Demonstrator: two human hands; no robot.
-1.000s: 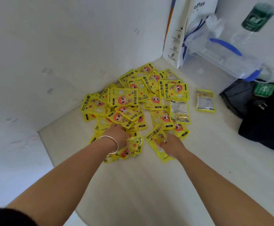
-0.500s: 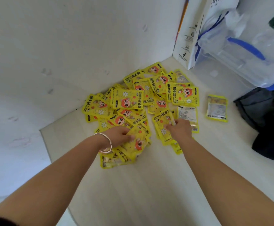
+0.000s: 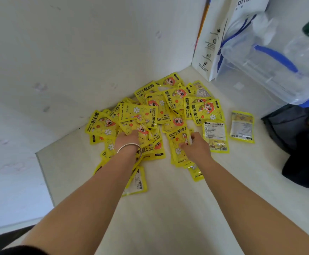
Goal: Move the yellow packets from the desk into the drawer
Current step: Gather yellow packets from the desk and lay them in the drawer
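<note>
Dozens of packets lie heaped on the desk in my head view, with one more flat and apart, right of the heap. I see the left hand dug into the heap's near left edge, fingers buried, so I cannot tell their grip. The right hand sits at the heap's near right edge, fingers curled onto one of the packets.
</note>
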